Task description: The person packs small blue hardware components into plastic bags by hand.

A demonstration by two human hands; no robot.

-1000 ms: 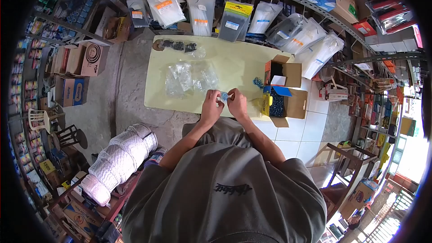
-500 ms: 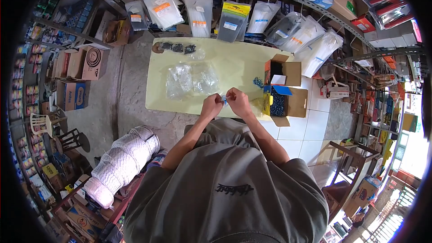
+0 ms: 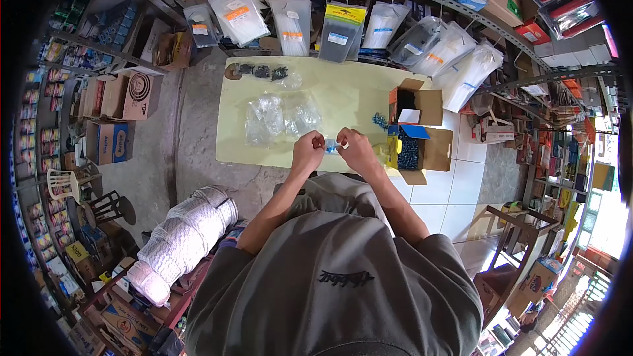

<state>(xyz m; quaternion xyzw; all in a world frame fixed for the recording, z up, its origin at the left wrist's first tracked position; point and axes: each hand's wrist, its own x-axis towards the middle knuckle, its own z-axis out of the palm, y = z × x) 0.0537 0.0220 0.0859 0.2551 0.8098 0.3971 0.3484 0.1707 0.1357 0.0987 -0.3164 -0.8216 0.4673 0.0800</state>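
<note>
A small clear plastic bag (image 3: 331, 148) with blue pieces inside hangs between my hands, over the near edge of the pale yellow table (image 3: 369, 92). My left hand (image 3: 308, 152) pinches one side of its top. On the other side, the closed fingers of my right hand (image 3: 357, 151) grip it too. To the right, an opened carton (image 3: 433, 148) is full of small dark blue pieces, too small to name. A little heap of similar blue pieces (image 3: 379, 120) lies beside it. Flat clear plastic bags (image 3: 265, 117) are spread beyond my left hand.
Small bags of dark pieces (image 3: 262, 71) sit at the table's far left, beside a brown ring (image 3: 233, 71). Another opened box (image 3: 405, 100) stands behind the carton. Packs of cable ties (image 3: 343, 31) hang along the far edge. A wrapped rope bundle (image 3: 188, 237) lies at left.
My hands have moved slightly apart, and more of the small bag with blue pieces shows between them. The table's contents stay in place.
</note>
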